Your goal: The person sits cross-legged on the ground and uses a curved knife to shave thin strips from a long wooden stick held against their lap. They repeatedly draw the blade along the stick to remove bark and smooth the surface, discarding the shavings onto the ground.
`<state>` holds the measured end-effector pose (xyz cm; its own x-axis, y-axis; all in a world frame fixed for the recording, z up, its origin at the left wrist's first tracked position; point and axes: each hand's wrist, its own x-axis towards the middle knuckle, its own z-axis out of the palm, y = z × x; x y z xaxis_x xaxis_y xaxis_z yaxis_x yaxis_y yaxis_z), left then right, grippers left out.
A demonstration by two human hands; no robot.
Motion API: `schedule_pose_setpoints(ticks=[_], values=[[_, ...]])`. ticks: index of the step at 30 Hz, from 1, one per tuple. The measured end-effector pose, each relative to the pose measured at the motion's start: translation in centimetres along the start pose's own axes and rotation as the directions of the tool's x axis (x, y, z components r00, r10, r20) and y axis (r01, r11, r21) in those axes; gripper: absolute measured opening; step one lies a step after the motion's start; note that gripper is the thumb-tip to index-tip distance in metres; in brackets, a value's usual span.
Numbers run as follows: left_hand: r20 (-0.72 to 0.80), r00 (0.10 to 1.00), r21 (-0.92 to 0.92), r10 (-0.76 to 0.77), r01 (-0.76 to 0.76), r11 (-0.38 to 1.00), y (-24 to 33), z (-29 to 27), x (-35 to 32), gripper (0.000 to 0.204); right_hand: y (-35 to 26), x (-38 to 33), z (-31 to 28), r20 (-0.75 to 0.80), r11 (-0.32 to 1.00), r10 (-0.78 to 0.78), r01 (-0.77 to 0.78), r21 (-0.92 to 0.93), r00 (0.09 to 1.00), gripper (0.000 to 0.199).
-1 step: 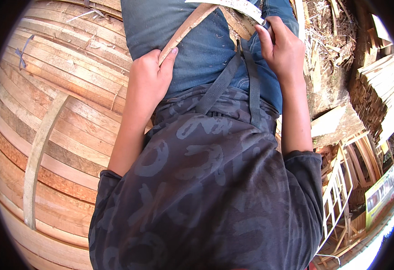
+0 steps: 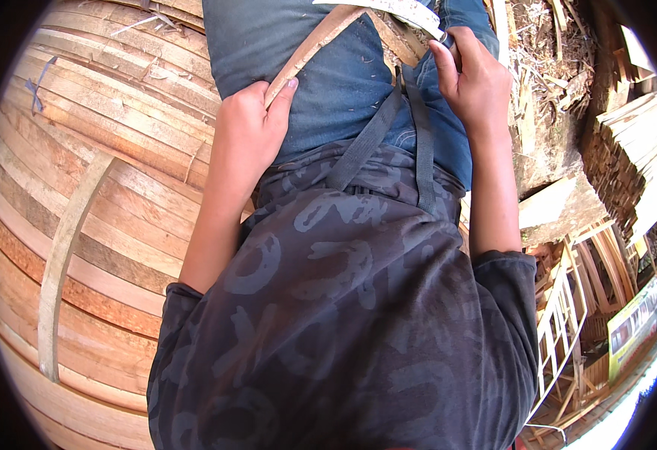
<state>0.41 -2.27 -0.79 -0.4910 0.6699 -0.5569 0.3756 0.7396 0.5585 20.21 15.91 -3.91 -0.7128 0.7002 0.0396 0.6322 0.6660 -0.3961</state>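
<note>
While the left hand (image 2: 252,124) pinches a wooden strip (image 2: 312,54) | right hand (image 2: 476,81) clasps pale curved tool (image 2: 418,16) | jeans (image 2: 257,45) beneath

Light tan on the wood strip (image 2: 315,49), with browner patches along its length. White with dark specks on the curved, blade-like piece (image 2: 411,12). Faded denim blue, unevenly mottled, on the trousers (image 2: 244,45). Near-black on the shirt (image 2: 433,300), patterned with loose, brushstroke-like shapes in slate grey. Plain charcoal on the straps (image 2: 423,154). Banded honey, beige and pinkish tan across the stacked boards (image 2: 141,201); greyish beige on the crosswise slat (image 2: 73,232). Violet-blue on the thin tie (image 2: 36,94). Straw yellow and brown among the shavings (image 2: 550,79). Yellow-green edging on the banner (image 2: 636,322).
</note>
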Motion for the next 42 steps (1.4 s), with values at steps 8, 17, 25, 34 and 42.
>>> schedule_pose_setpoints(ticks=[8,17,25,34,42], values=[[0.03,1.0,-0.013,-0.008,0.008,1.0,-1.0,-0.4,0.1,0.048,14.1,0.8,-2.8,-0.268,0.73,0.655,-0.683,-0.018,0.707,0.047],[0.099,0.992,-0.001,-0.083,0.083,0.997,-0.4,-0.8,1.1,0.053,10.8,-2.3,-5.0,-0.149,0.842,0.532,-0.501,0.203,0.834,0.033],[0.121,0.986,-0.014,-0.113,0.116,0.993,0.0,-1.0,1.3,0.054,-0.9,1.2,0.5,0.087,0.918,0.169,-0.189,0.348,0.982,0.022],[0.116,0.987,-0.041,-0.113,0.118,0.992,-0.1,-0.8,1.5,0.055,0.2,1.5,-1.4,0.131,0.973,0.121,-0.144,0.182,0.984,0.025],[0.177,0.97,-0.034,-0.168,0.176,0.984,0.5,-1.2,1.7,0.057,1.4,2.1,-0.1,0.107,0.993,0.038,-0.049,0.108,0.994,0.033]])
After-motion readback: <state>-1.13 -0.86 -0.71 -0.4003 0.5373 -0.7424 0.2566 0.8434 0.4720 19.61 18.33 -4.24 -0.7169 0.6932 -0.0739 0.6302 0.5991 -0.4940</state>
